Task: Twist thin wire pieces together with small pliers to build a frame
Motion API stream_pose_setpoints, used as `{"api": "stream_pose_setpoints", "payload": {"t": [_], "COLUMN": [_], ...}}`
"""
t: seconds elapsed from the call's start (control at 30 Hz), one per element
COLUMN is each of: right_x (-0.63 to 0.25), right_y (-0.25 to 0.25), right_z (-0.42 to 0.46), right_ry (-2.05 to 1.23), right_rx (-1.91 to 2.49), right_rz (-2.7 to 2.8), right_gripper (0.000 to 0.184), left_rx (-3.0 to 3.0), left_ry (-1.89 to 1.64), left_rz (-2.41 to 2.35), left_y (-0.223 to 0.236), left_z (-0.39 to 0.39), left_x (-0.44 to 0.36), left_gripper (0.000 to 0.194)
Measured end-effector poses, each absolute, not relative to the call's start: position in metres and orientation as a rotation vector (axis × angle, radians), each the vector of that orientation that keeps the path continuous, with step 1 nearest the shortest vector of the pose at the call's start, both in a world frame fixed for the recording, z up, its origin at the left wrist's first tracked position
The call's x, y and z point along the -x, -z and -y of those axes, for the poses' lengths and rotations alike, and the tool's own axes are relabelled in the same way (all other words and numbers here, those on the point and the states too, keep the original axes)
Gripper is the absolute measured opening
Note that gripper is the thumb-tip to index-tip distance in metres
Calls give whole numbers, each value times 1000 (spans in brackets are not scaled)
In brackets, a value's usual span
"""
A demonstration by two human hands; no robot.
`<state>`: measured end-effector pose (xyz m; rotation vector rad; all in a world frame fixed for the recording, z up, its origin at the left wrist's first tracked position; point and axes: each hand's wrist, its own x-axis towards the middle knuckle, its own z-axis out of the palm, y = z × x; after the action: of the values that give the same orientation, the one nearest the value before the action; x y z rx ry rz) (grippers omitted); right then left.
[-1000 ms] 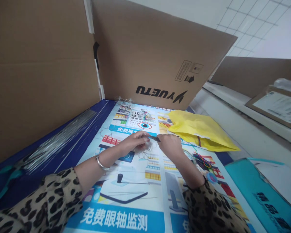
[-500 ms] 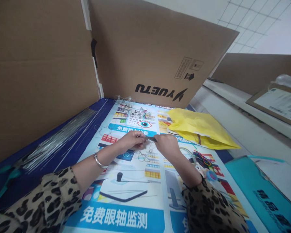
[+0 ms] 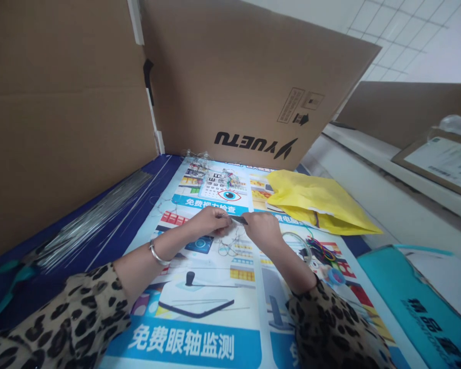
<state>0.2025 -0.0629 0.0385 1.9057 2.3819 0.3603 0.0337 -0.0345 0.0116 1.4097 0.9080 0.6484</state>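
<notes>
My right hand (image 3: 263,229) is closed around pliers, whose dark tapered jaws (image 3: 238,220) stick out to the left; their handles are hidden in the fist. Facing it, my left hand (image 3: 211,221) pinches a thin wire at the tip of the jaws; the wire hardly shows between the fingers. Below the hands, fine loops of wire (image 3: 232,247) lie over the printed sheet (image 3: 249,287). Straight thin wires (image 3: 215,301) rest nearer to me. A round clear ring (image 3: 297,243) and a bundle of coloured cords (image 3: 322,251) are beside my right forearm.
Left lie a bundle of silvery wires (image 3: 96,220) and teal-handled scissors (image 3: 11,282). Tangled wire scraps (image 3: 197,155) are at the back, before tall cardboard panels (image 3: 230,77). On the right are a yellow bag (image 3: 318,197) and a teal box (image 3: 411,302).
Both hands have shifted slightly left with the pliers, mostly in the first half second. Since then they have hardly moved. The camera view has tilted a little.
</notes>
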Motion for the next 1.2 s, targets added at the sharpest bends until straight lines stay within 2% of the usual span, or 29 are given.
{"api": "stream_pose_setpoints", "payload": {"t": [0.43,0.63,0.8,0.97,1.2], "right_x": [-204,-208,-211,-212,-207], "right_y": [-28,-23,-23,-25,-25], "right_z": [59,57,57,57,59], "right_ry": [-310,-529,-706,-726,-688], "right_rx": [-1954,-1823,-1695,-1621,-1640], "right_rz": [-2401,-2498,-2640,-2661,-2612], "right_gripper": [19,13,15,17,11], "left_rx": [-1373,-1423,-1515,-1541,-1498], "left_ry": [-656,-658,-664,-656,-641], "left_rz": [-1026,-984,-957,-918,-915], "left_y": [-6,-5,-7,-11,-8], "left_z": [31,28,29,31,31], "left_x": [-33,-30,-30,-30,-29], "left_gripper": [16,15,16,21,17]}}
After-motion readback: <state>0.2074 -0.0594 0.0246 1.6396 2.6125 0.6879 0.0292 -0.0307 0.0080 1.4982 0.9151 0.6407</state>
